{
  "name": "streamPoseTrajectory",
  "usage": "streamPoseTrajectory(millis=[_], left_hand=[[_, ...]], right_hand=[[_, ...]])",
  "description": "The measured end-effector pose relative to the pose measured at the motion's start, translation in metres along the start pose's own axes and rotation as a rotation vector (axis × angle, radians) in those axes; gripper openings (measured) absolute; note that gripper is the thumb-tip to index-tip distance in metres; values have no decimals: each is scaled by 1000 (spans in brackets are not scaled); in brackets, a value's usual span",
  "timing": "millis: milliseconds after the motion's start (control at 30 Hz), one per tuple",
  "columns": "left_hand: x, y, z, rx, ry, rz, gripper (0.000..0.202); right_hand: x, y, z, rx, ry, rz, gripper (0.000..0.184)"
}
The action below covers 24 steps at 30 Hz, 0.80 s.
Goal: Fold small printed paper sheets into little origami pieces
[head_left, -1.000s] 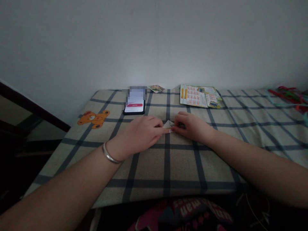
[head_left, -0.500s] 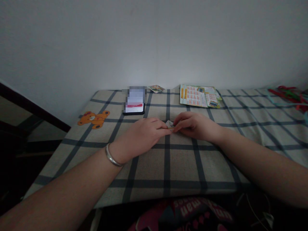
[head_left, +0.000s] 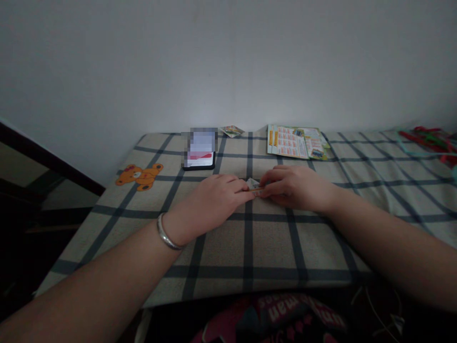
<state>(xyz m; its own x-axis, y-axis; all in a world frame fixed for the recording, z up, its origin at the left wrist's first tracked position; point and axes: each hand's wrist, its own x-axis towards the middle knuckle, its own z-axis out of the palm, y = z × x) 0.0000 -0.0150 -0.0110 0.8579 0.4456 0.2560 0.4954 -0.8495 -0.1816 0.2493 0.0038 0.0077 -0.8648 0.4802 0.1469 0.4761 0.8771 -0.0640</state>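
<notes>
A small folded piece of printed paper (head_left: 253, 183) lies on the checked cloth between my two hands. My left hand (head_left: 210, 197), with a silver bangle (head_left: 167, 234) on its wrist, presses its fingertips onto the paper's left side. From the right, my right hand (head_left: 298, 187) pinches the paper with curled fingers. Most of the paper is hidden under the fingers.
The checked tablecloth (head_left: 250, 238) has an orange bear print (head_left: 139, 174) at the left. A lit phone (head_left: 200, 151) lies beyond my left hand. A small printed scrap (head_left: 232, 131) and a printed leaflet (head_left: 296, 142) lie near the wall. Red and green strips (head_left: 428, 138) sit far right.
Both hands have shifted slightly around the folded paper; the right hand has turned so its fingers close more over it. The paper stays in the same spot.
</notes>
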Motion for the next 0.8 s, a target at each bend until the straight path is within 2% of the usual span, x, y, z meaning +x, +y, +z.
streamPoseTrajectory(millis=[167,367,800], left_hand=[[0,-1,2,-38,36,-7,32],[0,-1,0,-26,-3,-22,28],[0,-5,-6,-94,-13,-45,22]], right_hand=[[-4,3,-6,37,-27,20,24],[-8,4,-15,-11,-87,70,23],[-16,9,-20,-16,-64,101,22]])
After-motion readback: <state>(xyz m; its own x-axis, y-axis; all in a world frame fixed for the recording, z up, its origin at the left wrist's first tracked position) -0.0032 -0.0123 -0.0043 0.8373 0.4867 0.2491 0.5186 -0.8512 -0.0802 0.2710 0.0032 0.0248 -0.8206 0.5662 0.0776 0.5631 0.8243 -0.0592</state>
